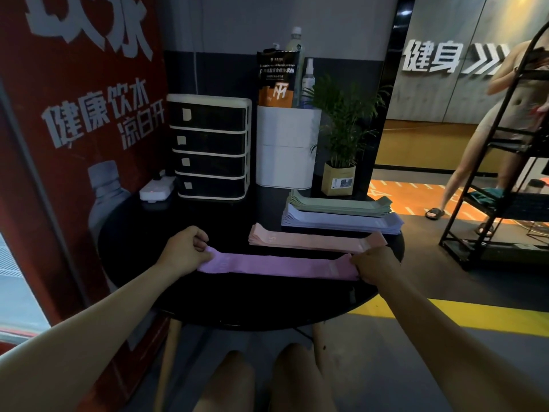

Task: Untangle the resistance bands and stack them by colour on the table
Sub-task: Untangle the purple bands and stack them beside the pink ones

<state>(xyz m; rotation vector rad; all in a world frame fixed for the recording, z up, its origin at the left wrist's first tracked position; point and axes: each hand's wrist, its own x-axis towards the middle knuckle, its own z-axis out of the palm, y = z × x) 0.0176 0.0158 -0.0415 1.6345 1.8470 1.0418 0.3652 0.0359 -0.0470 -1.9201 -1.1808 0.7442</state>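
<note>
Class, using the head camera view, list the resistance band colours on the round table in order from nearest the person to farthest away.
Purple band, held at its ends by the left hand and right hand → pink stack → lavender-blue stack → green stack.

red panel (74, 120) "健康饮水", wall sign (430, 59) perhaps "健身"
</note>
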